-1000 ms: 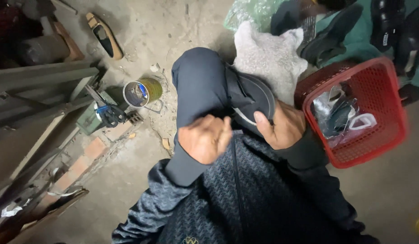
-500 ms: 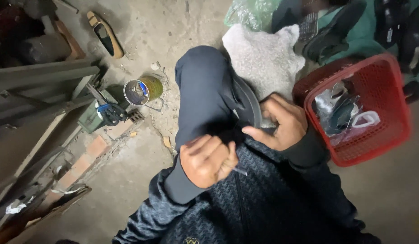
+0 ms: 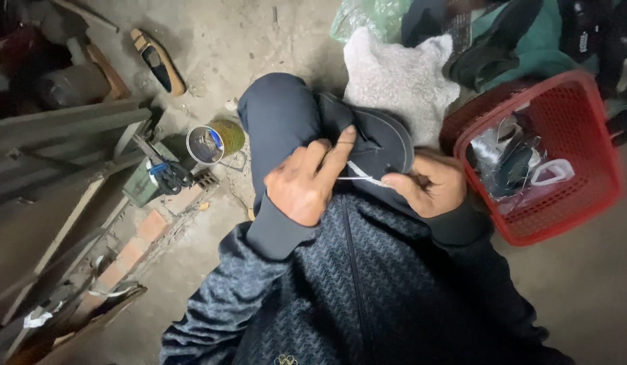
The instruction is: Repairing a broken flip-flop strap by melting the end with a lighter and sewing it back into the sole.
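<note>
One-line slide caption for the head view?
Left hand and right hand work thread through a dark shoe on the knee, beside a red basket.

Red basket (image 3: pixel 590 203), open tin (image 3: pixel 207 144), scissors (image 3: pixel 170 176) nearby.

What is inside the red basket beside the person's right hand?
The red basket holds clear plastic wrapping, a dark shoe part and a white loop-shaped piece. Whatever lies beneath them is covered.

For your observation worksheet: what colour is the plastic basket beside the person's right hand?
The basket is red, with a mesh-like wall; the head view shows it.
</note>
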